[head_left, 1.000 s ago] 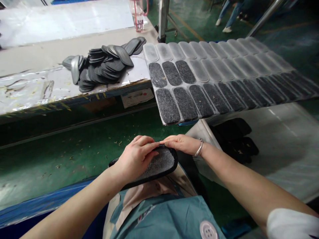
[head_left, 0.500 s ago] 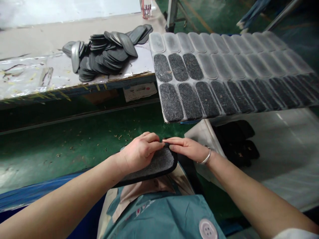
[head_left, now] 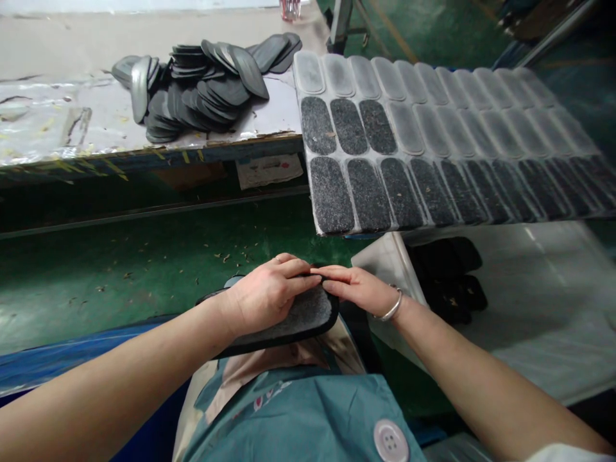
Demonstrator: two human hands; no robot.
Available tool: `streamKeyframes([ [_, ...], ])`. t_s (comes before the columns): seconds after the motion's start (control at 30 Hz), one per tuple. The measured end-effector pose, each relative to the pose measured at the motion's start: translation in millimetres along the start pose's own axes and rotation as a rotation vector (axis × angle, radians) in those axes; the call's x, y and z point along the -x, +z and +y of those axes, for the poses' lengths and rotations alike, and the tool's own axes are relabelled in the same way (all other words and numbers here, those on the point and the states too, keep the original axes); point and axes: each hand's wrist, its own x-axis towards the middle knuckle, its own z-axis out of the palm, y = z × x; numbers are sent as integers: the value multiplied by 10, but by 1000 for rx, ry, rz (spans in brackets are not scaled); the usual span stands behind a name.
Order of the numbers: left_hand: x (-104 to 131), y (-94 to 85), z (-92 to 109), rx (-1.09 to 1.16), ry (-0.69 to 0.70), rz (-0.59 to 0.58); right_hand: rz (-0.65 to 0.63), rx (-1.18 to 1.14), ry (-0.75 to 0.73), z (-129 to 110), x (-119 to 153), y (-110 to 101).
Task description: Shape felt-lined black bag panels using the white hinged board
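A grey felt pad (head_left: 308,311) with a black bound edge lies across my lap, tilted, its left part hidden under my forearm. My left hand (head_left: 269,292) is closed over the pad's far side, with its fingertips at the rim. From the right, my right hand (head_left: 360,289) pinches the far right corner of the same edge. The fingertips of both hands nearly meet there. Whatever lies beneath the fingers cannot be made out.
A heap of dark oval pads (head_left: 206,96) sits on the worn workbench (head_left: 58,122). To its right, a board (head_left: 357,163) carries rows of grey and black oval pieces. Below that, a whitish bin (head_left: 524,289) holds several black items (head_left: 452,276).
My left fingertips have shifted slightly right along the pad's edge, closer to my right fingers. The head view has moved a little. A person's legs in the background have changed position.
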Motion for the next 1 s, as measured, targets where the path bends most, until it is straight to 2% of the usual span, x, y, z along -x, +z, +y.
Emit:
streamKeyframes([
  [0.1,4,19,5,4,14,10,-50,-253,149,36,11,-24],
  [0.2,12,34,5,0,24,21,-52,-238,229,-6,-40,-71],
  [0.37,28,39,25,14,-8,25,-63,91,230,-161,-133,-130],
  [0.47,38,39,45,29,-5,48,-56,363,144,-260,-150,-139],
  [0.57,49,31,47,82,-21,57,-104,626,58,-396,-162,-130],
  [0.7,29,-1,15,266,-130,139,-135,879,-48,-531,-169,-107],
  [0.77,-7,-24,-9,351,-241,133,-126,824,-34,-502,-150,-100],
  [0.9,-95,-54,-59,496,-514,39,-73,354,187,-287,-42,-99],
  [1.0,-137,-53,-79,592,-626,-4,-28,131,232,-168,59,-82],
])
